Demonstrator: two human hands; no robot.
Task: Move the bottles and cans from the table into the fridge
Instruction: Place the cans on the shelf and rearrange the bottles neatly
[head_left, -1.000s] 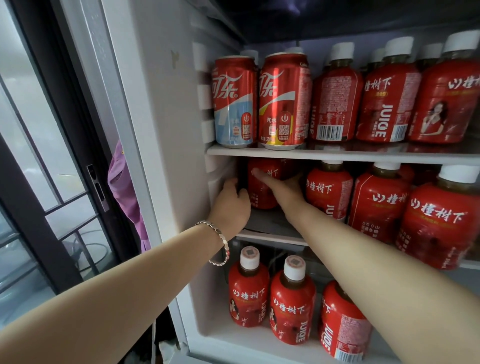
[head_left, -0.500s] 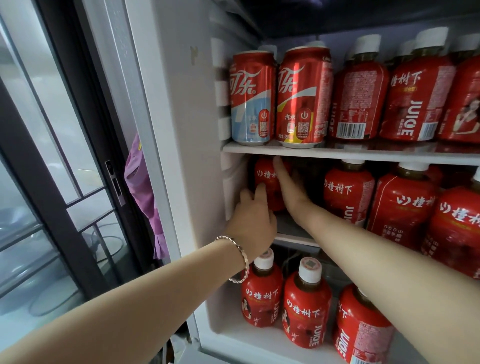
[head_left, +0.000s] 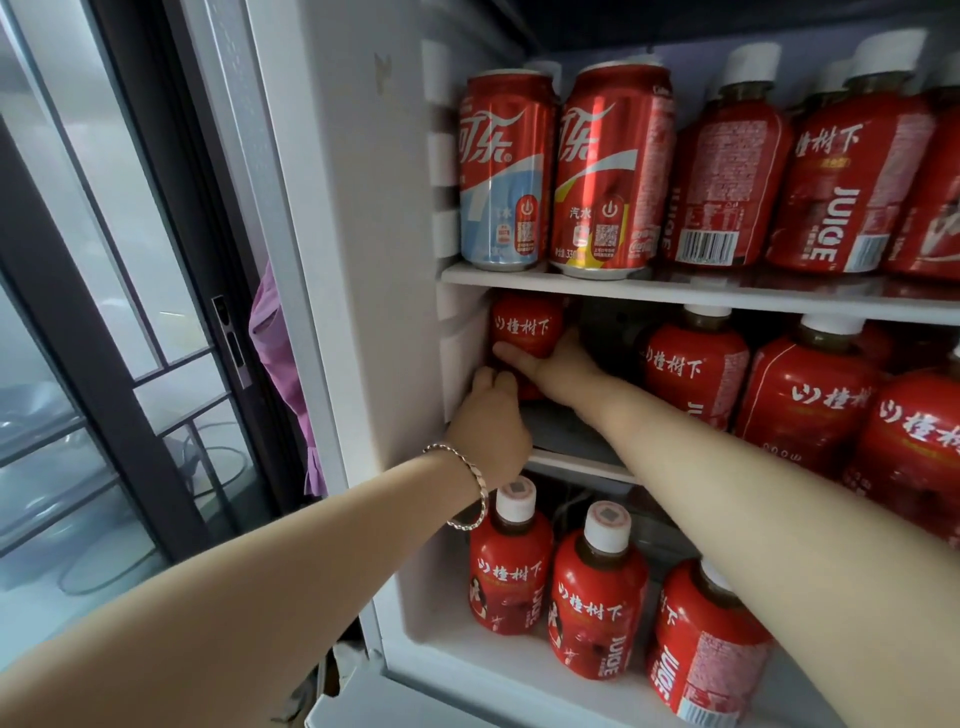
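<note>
A red juice bottle (head_left: 527, 325) stands at the far left of the fridge's middle shelf (head_left: 571, 460), deep inside. My right hand (head_left: 561, 369) grips it, fingers lying across its front and thumb on its right side. My left hand (head_left: 491, 431), a bracelet on its wrist, touches the bottle's lower left beside the fridge wall; its fingertips are hidden. The bottle's cap is hidden behind the upper shelf (head_left: 727, 293). Two red cola cans (head_left: 504, 176) (head_left: 608, 171) stand on that upper shelf.
Several more red juice bottles fill the right of the upper and middle shelves and the bottom shelf (head_left: 511, 571). The white fridge side wall (head_left: 363, 260) is at left. Beyond it are a dark-framed glass door (head_left: 104, 312) and a purple cloth (head_left: 280, 353).
My right hand shifted from the bottle's right side to across its front. My left hand moved in from the wall to the bottle's base. The view drew closer.
</note>
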